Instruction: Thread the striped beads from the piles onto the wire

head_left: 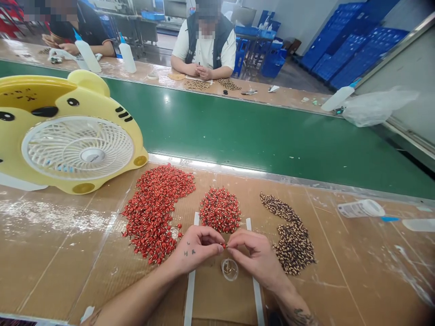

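My left hand (200,248) pinches a small red piece (223,245) between thumb and forefinger. Fingertip to fingertip with it, my right hand (253,253) is closed in a pinch on something too small to make out. Just below the fingers stands a small clear round cup (229,270) with a few tiny bits inside. A round pile of red pieces with pale tips (220,209) lies just beyond my hands. To the left spreads a larger heap of red pieces (152,213); on the right is a curved heap of dark and tan pieces (295,240).
A yellow animal-faced fan (136,136) stands at the left. Beyond the cardboard-covered bench runs a green belt (238,131). A white tub (362,208) lies on its side at the right, beside a blue-tipped bottle (418,225). Two people sit across the belt.
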